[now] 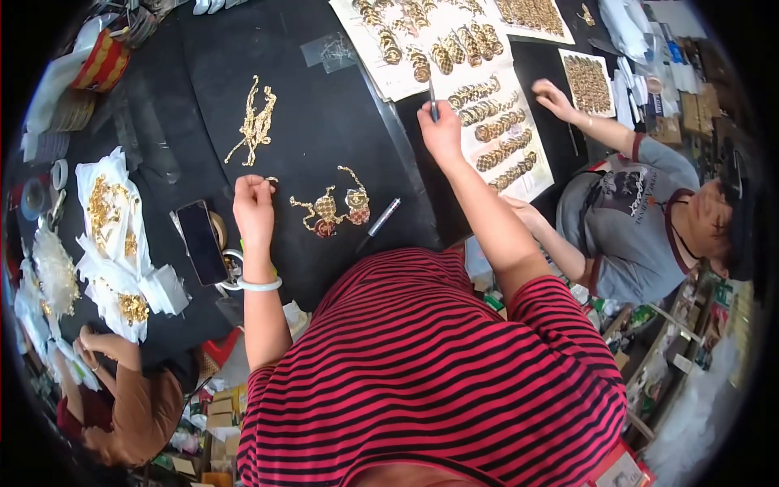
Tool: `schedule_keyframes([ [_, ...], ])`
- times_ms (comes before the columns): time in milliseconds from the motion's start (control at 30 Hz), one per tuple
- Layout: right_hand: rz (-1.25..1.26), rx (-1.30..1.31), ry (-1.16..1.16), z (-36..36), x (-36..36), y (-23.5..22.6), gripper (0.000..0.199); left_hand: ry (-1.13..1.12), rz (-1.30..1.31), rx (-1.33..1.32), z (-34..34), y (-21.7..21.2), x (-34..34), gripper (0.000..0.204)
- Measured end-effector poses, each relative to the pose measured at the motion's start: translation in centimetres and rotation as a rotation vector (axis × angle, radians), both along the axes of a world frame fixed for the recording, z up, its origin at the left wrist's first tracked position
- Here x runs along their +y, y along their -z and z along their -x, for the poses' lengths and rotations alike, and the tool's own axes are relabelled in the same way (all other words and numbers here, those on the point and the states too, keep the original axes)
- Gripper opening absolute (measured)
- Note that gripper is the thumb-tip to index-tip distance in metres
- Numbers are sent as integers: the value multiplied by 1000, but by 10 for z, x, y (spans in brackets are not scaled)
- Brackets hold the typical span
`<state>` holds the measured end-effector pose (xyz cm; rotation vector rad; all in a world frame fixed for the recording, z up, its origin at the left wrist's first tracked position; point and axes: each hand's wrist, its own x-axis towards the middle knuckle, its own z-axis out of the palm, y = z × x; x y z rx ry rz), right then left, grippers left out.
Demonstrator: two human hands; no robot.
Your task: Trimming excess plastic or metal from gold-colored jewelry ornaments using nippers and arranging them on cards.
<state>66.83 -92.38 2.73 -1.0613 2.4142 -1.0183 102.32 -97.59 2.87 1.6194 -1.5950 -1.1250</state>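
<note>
My left hand (253,203) rests on the black tabletop (324,122) and pinches a small gold jewellery piece (271,180) at its fingertips. Just right of it lies a gold ornament with red parts (331,208), and a grey pen (378,222) lies beside that. A gold chain cluster (256,122) lies farther up. My right hand (440,128) reaches forward and grips a thin metal tool (433,105), its tip at a white sheet (531,174) lined with rows of gold bangles (499,138).
A dark phone (201,242) lies left of my left hand, beside white tissue packets with gold pieces (114,235). A person in a grey shirt (641,211) sits at right, a hand (553,97) on the sheets. Another person's hand (101,347) is at lower left.
</note>
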Motion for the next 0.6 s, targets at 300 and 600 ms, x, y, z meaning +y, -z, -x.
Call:
schedule_keyframes([
  [300, 18, 229, 17, 66, -66, 10, 15, 8, -211, 47, 0, 0, -1, 8],
  [600, -12, 367, -180, 65, -91, 20, 16, 9, -237, 234, 19, 8, 2, 6],
])
